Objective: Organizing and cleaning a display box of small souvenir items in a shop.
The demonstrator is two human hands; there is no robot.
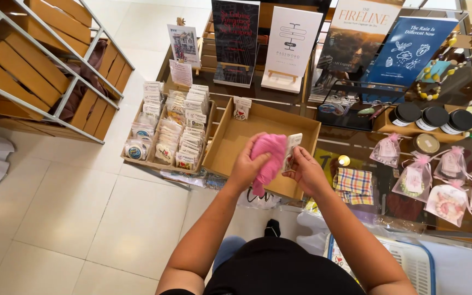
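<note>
My left hand (245, 168) grips a bunched pink cloth (269, 155) and presses it against a small clear packet with a white card (291, 151). That packet is pinched in my right hand (307, 172). Both hands hover over the near edge of an open cardboard tray (230, 145), which holds one similar small packet (241, 108) leaning at its far wall. Just to the left sits a second cardboard tray (136, 160) filled with rows of several small packets.
A glass display table (356, 145) carries upright books on stands (405, 52), three black-lidded jars (431, 117), pink mesh gift bags (448, 199), a plaid cloth (354, 184) and bead necklaces. Wooden crates in a metal rack (39, 65) stand at left. A white basket (411, 262) is at lower right.
</note>
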